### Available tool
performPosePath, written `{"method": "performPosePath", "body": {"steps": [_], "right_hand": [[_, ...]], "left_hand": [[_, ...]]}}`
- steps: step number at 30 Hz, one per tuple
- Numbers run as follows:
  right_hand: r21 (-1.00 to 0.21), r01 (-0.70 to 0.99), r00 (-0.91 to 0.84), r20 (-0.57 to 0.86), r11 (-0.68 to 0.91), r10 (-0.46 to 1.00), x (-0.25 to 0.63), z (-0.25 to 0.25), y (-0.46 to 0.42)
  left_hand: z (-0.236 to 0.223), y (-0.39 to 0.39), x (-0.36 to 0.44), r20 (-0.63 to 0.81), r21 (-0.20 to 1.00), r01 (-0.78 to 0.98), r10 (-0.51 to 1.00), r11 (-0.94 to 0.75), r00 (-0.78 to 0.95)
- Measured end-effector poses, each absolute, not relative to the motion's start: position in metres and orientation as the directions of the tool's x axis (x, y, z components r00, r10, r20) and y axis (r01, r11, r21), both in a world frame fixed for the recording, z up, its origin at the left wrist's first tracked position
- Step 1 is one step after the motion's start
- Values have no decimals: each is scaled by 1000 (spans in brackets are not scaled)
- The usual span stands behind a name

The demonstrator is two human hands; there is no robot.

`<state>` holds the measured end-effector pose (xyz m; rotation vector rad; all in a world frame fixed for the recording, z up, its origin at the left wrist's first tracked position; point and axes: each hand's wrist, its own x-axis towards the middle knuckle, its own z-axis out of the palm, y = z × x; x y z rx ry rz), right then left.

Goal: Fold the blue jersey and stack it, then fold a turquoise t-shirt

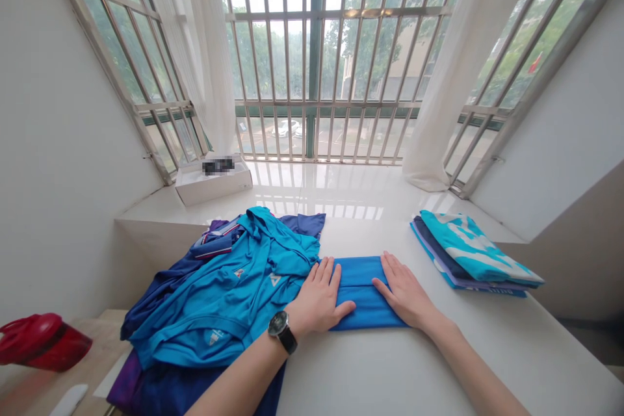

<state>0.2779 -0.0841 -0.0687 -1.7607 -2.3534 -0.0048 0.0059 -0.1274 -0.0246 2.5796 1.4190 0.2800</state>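
A blue folded garment (363, 292) lies flat on the white tabletop, a crease running across its middle. My left hand (319, 296) rests flat on its left end, fingers stretched out; a black watch is on that wrist. On the right end, my right hand (402, 289) lies flat too, thumb apart from the fingers. Left of the folded garment is a loose heap of clothes, a teal-blue shirt (234, 299) uppermost, its edge close beside my left hand. Navy and purple garments show underneath it.
To the right sits a stack of folded clothes (478, 253), turquoise and white on top. A white box (214, 182) stands on the windowsill at the back left. Behind are barred windows with white curtains (439, 78). A red cap (46, 341) lies at the far left, lower down.
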Motion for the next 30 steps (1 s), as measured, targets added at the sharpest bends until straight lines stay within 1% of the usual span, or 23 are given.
{"method": "performPosePath", "body": {"steps": [5,9,12,16,20,25,30], "right_hand": [[-111,955,-259,141,275,956,277,-67,-84],[-104,955,-261,145,277,954,277,-67,-84],[-101,956,-262,136,277,955,277,-67,-84],[-108,955,-262,126,276,957,277,-68,-84],[-110,959,-247,128,261,961,276,-68,-84],[-124,964,-224,91,234,970,273,-63,-83],[-100,986,-130,60,135,990,263,-55,-101]], "left_hand": [[-24,-124,5,87,239,809,842,-537,533],[-18,-123,10,163,221,801,831,-556,532],[-13,-124,15,198,248,781,819,-573,538],[-19,-125,18,176,268,757,802,-597,570],[-31,-119,14,145,228,746,780,-625,609],[-37,-111,11,169,199,731,758,-653,630],[-31,-110,4,186,169,674,695,-719,695]]}}
